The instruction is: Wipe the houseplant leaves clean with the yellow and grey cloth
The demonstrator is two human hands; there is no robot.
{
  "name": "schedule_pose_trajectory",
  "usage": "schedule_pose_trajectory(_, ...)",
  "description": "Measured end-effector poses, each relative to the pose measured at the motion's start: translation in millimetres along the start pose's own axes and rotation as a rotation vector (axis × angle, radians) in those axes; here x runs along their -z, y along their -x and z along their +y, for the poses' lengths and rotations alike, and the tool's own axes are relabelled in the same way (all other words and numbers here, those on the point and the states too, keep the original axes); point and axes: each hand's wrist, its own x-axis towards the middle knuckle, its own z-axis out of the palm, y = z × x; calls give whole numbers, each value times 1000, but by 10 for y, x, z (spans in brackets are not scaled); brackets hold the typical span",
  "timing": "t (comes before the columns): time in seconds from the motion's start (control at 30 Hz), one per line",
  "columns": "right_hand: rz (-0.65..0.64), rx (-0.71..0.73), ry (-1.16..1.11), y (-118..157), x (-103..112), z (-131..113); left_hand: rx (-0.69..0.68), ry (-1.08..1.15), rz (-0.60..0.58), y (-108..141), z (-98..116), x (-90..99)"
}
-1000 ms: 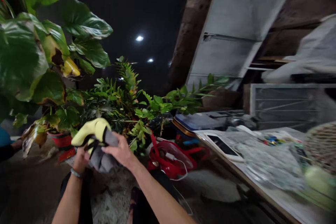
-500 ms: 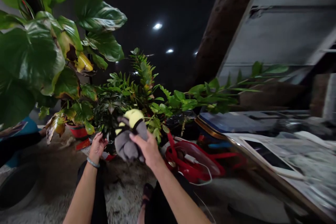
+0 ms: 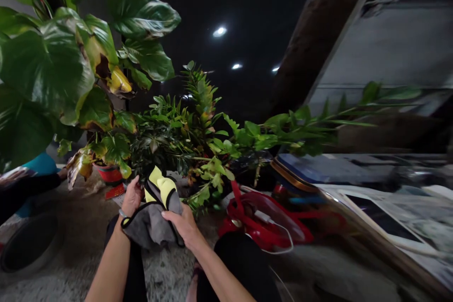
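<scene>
A grey and yellow cloth with black edging (image 3: pixel 152 222) hangs in loose folds between my hands, low in the middle of the view. My right hand (image 3: pixel 182 222) is closed on its right side, thumb on top. My left hand (image 3: pixel 132 197) is at the cloth's left edge, its fingers partly hidden behind the fabric, so its hold cannot be made out. A bracelet circles my left wrist. Just beyond the cloth stand leafy green plants (image 3: pixel 198 141).
Large-leaved plant (image 3: pixel 46 66) at left, above a red pot (image 3: pixel 109 174). Dark basin (image 3: pixel 30 243) at lower left, near another person's arm (image 3: pixel 31 188). Red bag (image 3: pixel 244 212) with a white cable to the right; beyond it, a table edge (image 3: pixel 354 226) bearing a tablet (image 3: pixel 382 214).
The cloth has moved left and down and is more spread out, with my right hand still on it. My left hand now meets its left edge. The view has shifted slightly.
</scene>
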Motion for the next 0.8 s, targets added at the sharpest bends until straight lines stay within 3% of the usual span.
schedule_pose_trajectory(0.17,110,131,28,-64,140,-223,245,-84,1,215,51,-123)
schedule_pose_trajectory(0.43,171,159,-3,26,350,-220,407,-164,-301,655,56,-250)
schedule_pose_trajectory(0.6,224,156,21,120,455,-259,228,-348,-424,947,184,-176)
schedule_pose_trajectory(0.7,223,175,47,166,477,-283,263,-514,-482,1055,156,-152)
schedule_pose_trajectory(0.8,170,204,62,214,512,-327,270,-594,-419,1055,95,-111)
